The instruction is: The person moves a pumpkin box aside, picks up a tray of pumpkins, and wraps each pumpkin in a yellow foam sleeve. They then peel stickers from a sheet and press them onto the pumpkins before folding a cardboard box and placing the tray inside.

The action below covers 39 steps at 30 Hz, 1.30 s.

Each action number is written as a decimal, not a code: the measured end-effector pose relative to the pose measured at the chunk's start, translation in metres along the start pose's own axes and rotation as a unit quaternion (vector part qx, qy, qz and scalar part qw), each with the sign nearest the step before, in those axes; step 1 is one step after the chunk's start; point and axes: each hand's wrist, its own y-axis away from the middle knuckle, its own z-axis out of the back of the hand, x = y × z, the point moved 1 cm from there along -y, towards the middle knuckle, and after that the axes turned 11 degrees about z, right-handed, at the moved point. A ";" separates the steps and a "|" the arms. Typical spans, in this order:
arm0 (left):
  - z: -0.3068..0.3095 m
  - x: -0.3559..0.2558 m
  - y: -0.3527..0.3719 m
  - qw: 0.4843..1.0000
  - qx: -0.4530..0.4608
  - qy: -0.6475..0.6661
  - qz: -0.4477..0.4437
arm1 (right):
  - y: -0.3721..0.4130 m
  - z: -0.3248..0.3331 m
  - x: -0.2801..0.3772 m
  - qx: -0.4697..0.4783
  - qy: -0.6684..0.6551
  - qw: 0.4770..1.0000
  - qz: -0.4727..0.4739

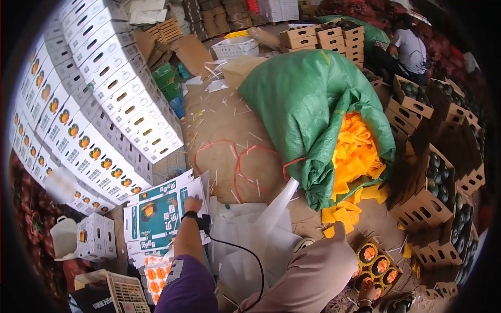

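My left hand point(192, 204), below a purple sleeve and a black wrist device with a cable, is closed at the right edge of a flattened printed carton point(156, 213). What its fingers hold, if anything, is hidden. At lower right my right hand point(368, 290), with a bracelet on the wrist, has its fingers curled on a dark round squash in an open cardboard box point(398, 271). Several other squashes point(369, 252) sit there in yellow foam nets with orange labels. Below my left hand lies a sheet of orange stickers point(157, 274).
A green woven sack point(292, 99) spills orange foam nets point(357, 151). Tall stacks of white cartons point(99, 104) stand at left. Open brown boxes of dark squashes point(437, 177) line the right. White plastic sheeting point(245, 245) covers the floor ahead. Another person point(409, 49) is at the back right.
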 end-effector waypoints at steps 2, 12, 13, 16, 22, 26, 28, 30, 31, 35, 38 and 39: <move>-0.028 0.005 0.006 0.986 -0.065 -0.087 -0.128 | 0.009 0.015 0.009 0.024 0.019 0.998 -0.046; -0.010 0.024 -0.049 0.933 0.132 -0.183 -0.280 | 0.029 0.031 0.003 -0.008 0.006 0.984 -0.178; -0.012 0.028 -0.043 0.934 0.132 -0.182 -0.276 | 0.028 0.029 0.001 0.011 -0.002 0.986 -0.168; 0.003 0.029 -0.025 0.989 0.099 0.037 -0.101 | 0.024 0.039 0.012 0.008 -0.031 0.986 -0.161; 0.165 -0.042 0.081 0.962 -0.264 -0.002 -0.073 | 0.007 0.047 0.025 -0.028 -0.055 0.989 -0.132; 0.303 -0.069 0.242 0.853 -0.356 0.269 -0.271 | -0.017 0.050 0.043 -0.006 -0.049 0.995 -0.088; 0.314 -0.063 0.311 0.772 -0.271 0.493 -0.296 | -0.031 0.061 0.070 -0.042 -0.096 0.994 -0.034; 0.305 -0.084 0.356 0.584 -0.282 0.682 -0.337 | -0.042 0.080 0.106 -0.061 -0.173 0.982 0.032; 0.298 -0.079 0.350 0.565 -0.232 0.717 -0.336 | -0.044 0.102 0.136 -0.050 -0.187 0.979 0.066; 0.274 -0.098 0.374 0.439 -0.084 0.836 -0.319 | -0.036 0.212 0.252 -0.052 -0.199 0.950 0.236; 0.263 -0.105 0.421 0.369 0.119 0.841 -0.377 | -0.016 0.275 0.329 -0.282 -0.125 0.868 0.389; 0.260 -0.108 0.438 0.334 0.233 0.809 -0.423 | -0.014 0.286 0.341 -0.284 -0.121 0.869 0.387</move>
